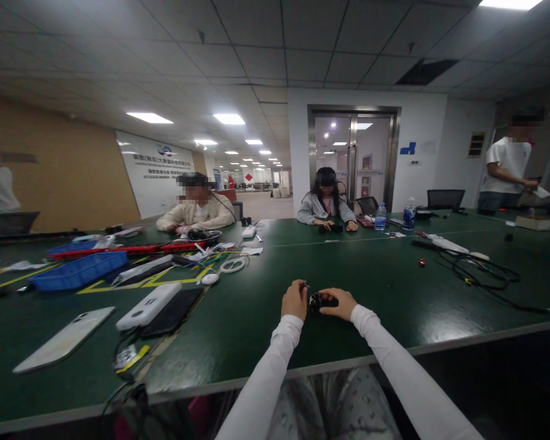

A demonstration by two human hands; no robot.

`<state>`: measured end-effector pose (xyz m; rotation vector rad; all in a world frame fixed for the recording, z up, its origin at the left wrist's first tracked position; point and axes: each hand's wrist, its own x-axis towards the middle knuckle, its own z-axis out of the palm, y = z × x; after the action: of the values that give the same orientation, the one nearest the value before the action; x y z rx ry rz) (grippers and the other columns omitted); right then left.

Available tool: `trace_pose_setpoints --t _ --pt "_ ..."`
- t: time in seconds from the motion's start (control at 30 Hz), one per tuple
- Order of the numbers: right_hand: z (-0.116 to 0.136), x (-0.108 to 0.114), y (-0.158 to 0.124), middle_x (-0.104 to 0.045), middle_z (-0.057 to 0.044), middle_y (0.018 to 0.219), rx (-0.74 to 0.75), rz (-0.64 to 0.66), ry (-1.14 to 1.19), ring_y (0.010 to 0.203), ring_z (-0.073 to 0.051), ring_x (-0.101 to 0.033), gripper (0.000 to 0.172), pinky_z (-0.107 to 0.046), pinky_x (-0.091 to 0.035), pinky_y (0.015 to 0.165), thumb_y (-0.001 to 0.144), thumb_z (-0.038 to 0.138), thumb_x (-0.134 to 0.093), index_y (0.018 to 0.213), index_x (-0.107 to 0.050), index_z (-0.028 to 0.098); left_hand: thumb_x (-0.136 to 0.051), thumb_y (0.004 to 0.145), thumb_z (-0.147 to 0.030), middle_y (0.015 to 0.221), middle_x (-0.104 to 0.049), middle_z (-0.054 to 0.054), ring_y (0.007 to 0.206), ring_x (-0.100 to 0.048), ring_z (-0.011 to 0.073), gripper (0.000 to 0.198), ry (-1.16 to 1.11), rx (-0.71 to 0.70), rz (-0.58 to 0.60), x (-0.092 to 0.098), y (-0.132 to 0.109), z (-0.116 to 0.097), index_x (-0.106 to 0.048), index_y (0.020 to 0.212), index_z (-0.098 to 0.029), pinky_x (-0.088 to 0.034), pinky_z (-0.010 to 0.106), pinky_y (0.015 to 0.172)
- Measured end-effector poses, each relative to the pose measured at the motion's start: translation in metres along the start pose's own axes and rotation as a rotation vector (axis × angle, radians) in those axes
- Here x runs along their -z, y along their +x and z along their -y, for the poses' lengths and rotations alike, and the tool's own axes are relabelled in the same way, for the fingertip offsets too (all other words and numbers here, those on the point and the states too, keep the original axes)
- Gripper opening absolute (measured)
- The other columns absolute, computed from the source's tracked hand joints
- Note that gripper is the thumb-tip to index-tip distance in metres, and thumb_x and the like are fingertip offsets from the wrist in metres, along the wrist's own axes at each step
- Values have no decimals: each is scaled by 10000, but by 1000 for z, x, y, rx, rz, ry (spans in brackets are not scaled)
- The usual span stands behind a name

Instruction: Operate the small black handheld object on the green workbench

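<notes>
A small black object [319,302] lies on the dark green table [357,287] between my two hands. My left hand [294,300] is closed in a pinch, with a thin metal tool tip showing at its fingertips beside the object's left end. My right hand [340,303] rests on the table with its fingers curled over the object's right side. Both arms wear white sleeves.
To the left lie a white phone [65,346], a white power bank [148,305], a black slab [173,312], cables and a blue tray [79,270]. Black cables [481,274] lie at right. Two people sit across the table; another stands at far right.
</notes>
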<state>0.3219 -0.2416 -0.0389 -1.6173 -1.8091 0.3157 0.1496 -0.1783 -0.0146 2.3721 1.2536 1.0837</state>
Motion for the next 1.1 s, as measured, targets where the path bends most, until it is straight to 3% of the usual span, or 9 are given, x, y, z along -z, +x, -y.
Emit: trace_pose_setpoints --t 0.13,0.23,0.37,0.57,0.73,0.97,1.1 --pt "1 1 0 -619 -19 1001 -5 2 -1 902 -213 -559 537 -376 -398 836 649 454 -661 1142 -529 288 -322 880 -249 935 -640 61 886 -597 150 246 -126 61 -43 2 0 3 -395 1107 -189 -414 303 817" --pt "1 1 0 -616 -23 1003 -6 11 -9 911 -219 -556 544 -387 -396 838 652 479 -650 1144 -527 284 -319 878 -249 886 -649 46 849 -605 141 237 -135 -10 100 0 -2 0 -398 1093 -189 -419 290 807" --pt "0 1 0 -609 -34 1014 -6 28 -19 926 -226 -551 563 -395 -395 834 653 507 -637 1154 -520 278 -359 855 -224 973 -625 66 909 -587 142 222 -71 -77 315 -4 -6 -7 -451 1053 -190 -421 285 818" --pt "-2 0 -1 -615 -24 1018 -7 25 12 929 -218 -553 580 -401 -399 840 657 511 -633 1172 -501 279 -384 849 -242 1031 -589 78 979 -557 154 220 2 -25 295 0 -3 1 -472 1046 -202 -415 288 831" --pt "-3 0 -2 -618 -28 1028 -5 21 49 938 -210 -554 568 -390 -407 847 670 506 -623 1170 -509 261 -384 855 -255 1029 -589 86 988 -553 155 212 115 91 192 25 12 45 -471 1039 -197 -413 288 830" --pt "0 1 -4 -625 -31 1026 -28 28 49 942 -216 -552 534 -398 -407 861 676 466 -629 1153 -528 250 -371 859 -283 1033 -597 113 999 -557 184 236 296 333 22 94 21 131 -452 1056 -184 -424 302 806" --pt "0 2 -5 -625 -33 1023 -30 32 55 939 -217 -552 517 -402 -407 862 681 463 -626 1145 -535 254 -371 856 -306 1026 -605 114 975 -573 192 238 357 419 -38 116 20 152 -460 1043 -190 -429 299 787"
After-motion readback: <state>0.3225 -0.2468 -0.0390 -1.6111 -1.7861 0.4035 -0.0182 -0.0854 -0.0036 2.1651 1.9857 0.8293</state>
